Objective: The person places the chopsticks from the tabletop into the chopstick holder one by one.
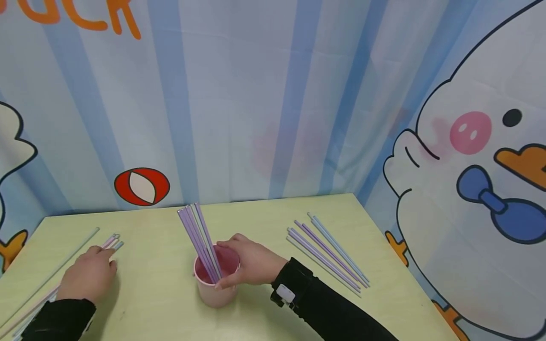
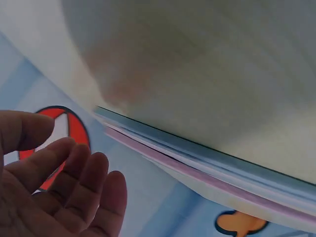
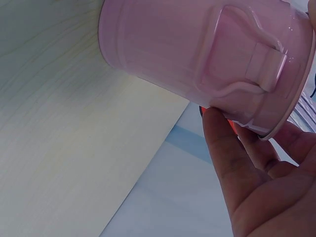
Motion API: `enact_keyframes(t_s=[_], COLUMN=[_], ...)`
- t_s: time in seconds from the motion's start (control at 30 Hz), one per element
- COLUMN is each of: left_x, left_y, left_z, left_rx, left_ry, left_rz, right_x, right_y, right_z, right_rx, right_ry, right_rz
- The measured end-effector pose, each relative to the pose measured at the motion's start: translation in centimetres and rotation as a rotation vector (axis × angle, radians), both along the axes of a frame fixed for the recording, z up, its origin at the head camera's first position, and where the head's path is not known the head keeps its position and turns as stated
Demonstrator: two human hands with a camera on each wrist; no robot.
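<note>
My right hand (image 1: 253,260) grips the rim of a small pink bucket (image 1: 216,296), thumb on the near side and fingers on the far side. Its folded wire handle (image 3: 237,91) shows in the right wrist view. A bunch of purple and pale straw-like tubes (image 1: 198,239) leans to the left inside the bucket. At the left, my left hand (image 1: 87,274) is over several pale, pink and bluish tubes (image 2: 207,158). In the left wrist view its fingers (image 2: 89,187) are loosely bent, with nothing between them, apart from the tubes.
Several purple and blue tubes (image 1: 328,255) lie side by side right of the bucket. One pale green tube (image 1: 55,270) lies left of my left hand. The light wooden table (image 1: 158,265) ends at a striped, duck-printed curtain (image 1: 239,104).
</note>
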State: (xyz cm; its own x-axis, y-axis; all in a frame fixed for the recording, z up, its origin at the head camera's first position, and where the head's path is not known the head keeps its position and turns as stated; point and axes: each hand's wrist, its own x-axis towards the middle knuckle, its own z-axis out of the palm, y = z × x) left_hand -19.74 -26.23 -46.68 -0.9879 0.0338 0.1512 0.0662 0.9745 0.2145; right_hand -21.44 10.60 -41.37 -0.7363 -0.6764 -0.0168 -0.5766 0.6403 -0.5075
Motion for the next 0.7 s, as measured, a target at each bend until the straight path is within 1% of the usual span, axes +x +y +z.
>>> enact_keyframes(t_s=[0.1, 0.27, 0.4, 0.53, 0.7], left_x=[0.2, 0.2, 0.3, 0.4, 0.4], left_y=[-1.3, -2.4, -2.6, -2.7, -2.7], left_z=[-0.4, -1.0, -1.4, -1.7, -1.9], left_rx=[-0.043, -0.079, -0.074, -0.067, -0.061], left_ry=[-0.021, -0.07, -0.097, -0.102, -0.111], left_rz=[0.028, 0.043, 0.07, 0.062, 0.07], right_x=[-0.1, -0.1, 0.0, 0.0, 0.0], right_y=[0.0, 0.0, 0.0, 0.0, 0.0], right_z=[-0.1, -0.1, 0.0, 0.0, 0.1], right_rx=[0.003, 0.0, -0.003, -0.002, 0.0], right_ry=[0.002, -0.003, -0.01, -0.017, -0.017], right_rz=[0.002, -0.002, -0.006, -0.009, -0.009])
